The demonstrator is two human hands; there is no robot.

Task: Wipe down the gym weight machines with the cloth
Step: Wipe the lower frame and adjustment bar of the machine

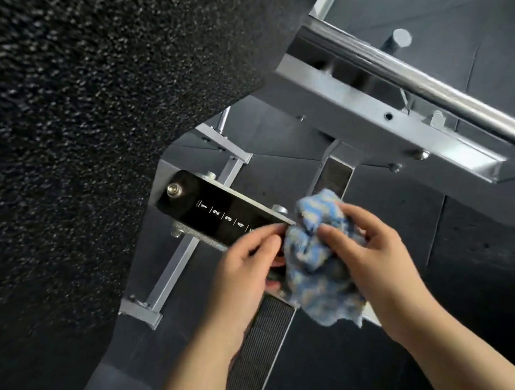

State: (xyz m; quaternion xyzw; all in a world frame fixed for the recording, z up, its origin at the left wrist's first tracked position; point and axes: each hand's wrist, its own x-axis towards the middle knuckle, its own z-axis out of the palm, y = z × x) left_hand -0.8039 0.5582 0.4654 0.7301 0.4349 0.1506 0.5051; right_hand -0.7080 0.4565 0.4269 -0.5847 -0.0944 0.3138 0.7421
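Note:
A crumpled blue and white cloth (318,263) is bunched in my right hand (378,263), whose fingers curl over it. The cloth lies against the right end of a black numbered adjustment plate (216,214) on the silver machine frame (368,111). My left hand (243,265) is just left of the cloth, its fingers curled, fingertips at the cloth's edge and at the plate's end. What the left fingers grip is hidden between hand and cloth.
A large black textured pad (84,115) fills the left of the view, close to my head. A chrome bar (433,89) runs across the upper right. Silver struts (176,268) and black grip strips (260,346) lie below, over a dark tiled floor (420,383).

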